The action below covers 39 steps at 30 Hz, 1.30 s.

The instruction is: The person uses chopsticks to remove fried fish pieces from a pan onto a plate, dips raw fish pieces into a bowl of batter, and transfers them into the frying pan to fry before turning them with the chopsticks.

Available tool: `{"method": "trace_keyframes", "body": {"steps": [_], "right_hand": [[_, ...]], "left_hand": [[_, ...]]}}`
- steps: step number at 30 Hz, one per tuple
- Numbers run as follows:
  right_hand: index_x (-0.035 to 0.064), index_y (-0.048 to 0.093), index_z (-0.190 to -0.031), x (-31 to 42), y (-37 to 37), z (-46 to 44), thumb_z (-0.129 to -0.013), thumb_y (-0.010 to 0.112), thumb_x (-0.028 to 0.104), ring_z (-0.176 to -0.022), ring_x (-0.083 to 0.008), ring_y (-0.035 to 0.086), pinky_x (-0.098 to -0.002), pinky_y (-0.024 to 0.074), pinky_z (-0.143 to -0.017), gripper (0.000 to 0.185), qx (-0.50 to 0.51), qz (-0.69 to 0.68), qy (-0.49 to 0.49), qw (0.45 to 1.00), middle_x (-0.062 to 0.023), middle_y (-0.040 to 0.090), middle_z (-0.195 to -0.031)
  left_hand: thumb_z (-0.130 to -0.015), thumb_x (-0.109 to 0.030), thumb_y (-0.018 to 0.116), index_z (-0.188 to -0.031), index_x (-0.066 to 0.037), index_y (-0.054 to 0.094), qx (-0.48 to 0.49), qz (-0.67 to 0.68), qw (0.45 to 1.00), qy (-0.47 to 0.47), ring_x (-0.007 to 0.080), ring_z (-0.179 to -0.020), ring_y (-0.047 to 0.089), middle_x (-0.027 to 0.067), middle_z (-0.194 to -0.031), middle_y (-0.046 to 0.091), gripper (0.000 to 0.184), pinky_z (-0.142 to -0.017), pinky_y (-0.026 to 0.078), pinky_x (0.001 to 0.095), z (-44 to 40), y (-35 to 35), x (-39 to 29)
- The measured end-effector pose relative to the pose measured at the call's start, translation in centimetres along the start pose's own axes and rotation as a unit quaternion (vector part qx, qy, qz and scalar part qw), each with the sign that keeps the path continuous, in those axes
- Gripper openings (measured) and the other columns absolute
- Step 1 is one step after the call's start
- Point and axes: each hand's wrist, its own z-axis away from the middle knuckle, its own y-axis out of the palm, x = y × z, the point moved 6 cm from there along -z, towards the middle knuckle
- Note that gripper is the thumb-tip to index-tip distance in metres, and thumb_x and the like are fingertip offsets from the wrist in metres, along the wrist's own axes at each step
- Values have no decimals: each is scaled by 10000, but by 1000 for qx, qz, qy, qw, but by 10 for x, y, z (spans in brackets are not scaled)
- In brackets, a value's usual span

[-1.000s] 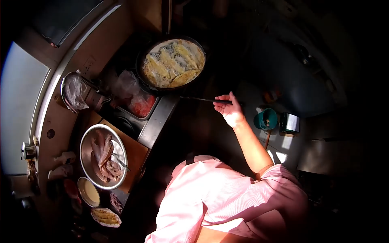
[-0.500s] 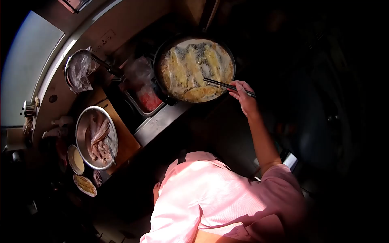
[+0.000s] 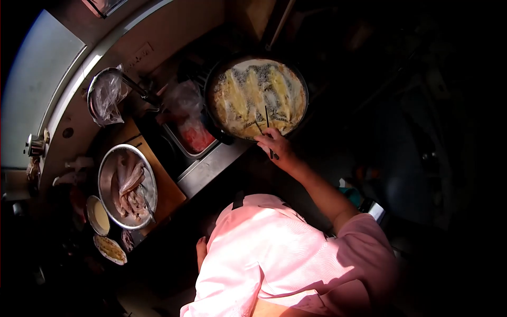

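My right hand is closed around a pair of dark chopsticks. It hangs at the near rim of a round black pan. The chopstick tips are spread apart over the battered piece lying nearest in the bubbling oil. Several other long, pale yellow battered pieces lie side by side farther in. Of my left hand only a small part shows beside the pink shirt, low at my left side; its fingers are hidden.
A metal bowl of raw, pale strips stands on a wooden board at left. Near it are a bowl of pale batter and a dish of yellowish food. A metal tray with red contents sits left of the pan.
My right hand has moved left and toward me, from the pan's right edge to its near rim. The chopsticks, close together before, are now spread and point away from me.
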Motion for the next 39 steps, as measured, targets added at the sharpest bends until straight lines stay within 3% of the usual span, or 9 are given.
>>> {"method": "trace_keyframes", "body": {"steps": [9, 11, 15, 17, 20, 23, 27, 29, 39], "right_hand": [[39, 500, -918, -31, 28, -30, -689, 532, -36, -955, -371, 466, -414, 400, -787, 243, 23, 106, -20, 994, -173, 452, -990], [39, 488, -913, -35, 28, -32, -678, 529, -49, -962, -376, 460, -417, 401, -788, 255, 24, 116, -14, 993, -172, 449, -999], [41, 499, -935, -42, 35, -30, -680, 535, -54, -960, -368, 464, -426, 403, -783, 274, 47, 151, -17, 987, -165, 451, -1008], [41, 504, -941, -43, 34, -31, -696, 542, -45, -952, -362, 472, -429, 405, -780, 263, 54, 158, -19, 986, -161, 452, -1015], [31, 524, -925, -38, 20, -44, -772, 535, 28, -900, -324, 504, -394, 421, -752, 153, 32, 99, 13, 995, -151, 464, -1004], [-3, 561, -886, -29, -16, -54, -843, 494, 135, -806, -257, 532, -317, 430, -688, 159, -95, 46, 46, 993, -133, 494, -907], [4, 581, -888, -51, -61, -72, -830, 512, 121, -782, -250, 546, -311, 435, -680, 147, -150, 23, 90, 984, -119, 532, -860], [16, 595, -883, -58, -82, -84, -809, 544, 115, -765, -238, 561, -303, 440, -670, 134, -241, 57, 38, 968, -105, 570, -819], [28, 601, -901, -91, -65, -85, -777, 570, 101, -765, -256, 575, -300, 448, -674, 147, -147, 60, 57, 986, -107, 586, -835]], "left_hand": [[-849, -218, 441, -1050, 50, 525, -5, 27, 1000, 15, 234, -897, 560, 161, -946, 597, 345, -751, 445, 302, -38, -14, 0], [-844, -235, 440, -1032, 28, 554, -26, -167, 985, 38, 272, -956, 544, 187, -1019, 574, 343, -810, 421, 311, -36, -18, -2], [-840, -257, 439, -1007, 8, 573, -10, -162, 986, 40, 290, -978, 532, 191, -1044, 559, 340, -824, 413, 323, -54, -15, 23], [-839, -232, 452, -1027, 23, 559, 17, -219, 970, 106, 268, -960, 542, 185, -1038, 566, 335, -817, 416, 310, -68, -11, 33], [-838, -220, 455, -1033, 28, 553, 11, -115, 992, 56, 258, -953, 542, 181, -1037, 567, 331, -808, 417, 307, -62, -10, 27], [-837, -207, 458, -1039, 34, 548, 6, 4, 1000, 13, 248, -947, 543, 177, -1035, 568, 326, -799, 419, 304, -59, -5, 21], [-837, -193, 461, -1045, 40, 542, 5, 70, 998, -10, 238, -939, 544, 173, -1034, 569, 323, -789, 421, 301, -57, -3, 18], [-837, -191, 462, -1046, 41, 541, 13, 63, 998, -8, 236, -937, 544, 172, -1033, 569, 322, -787, 421, 300, -54, -2, 11], [-836, -182, 464, -1049, 46, 536, 25, 62, 998, -9, 229, -929, 544, 169, -1030, 569, 321, -780, 422, 298, -43, -4, 3]]}}
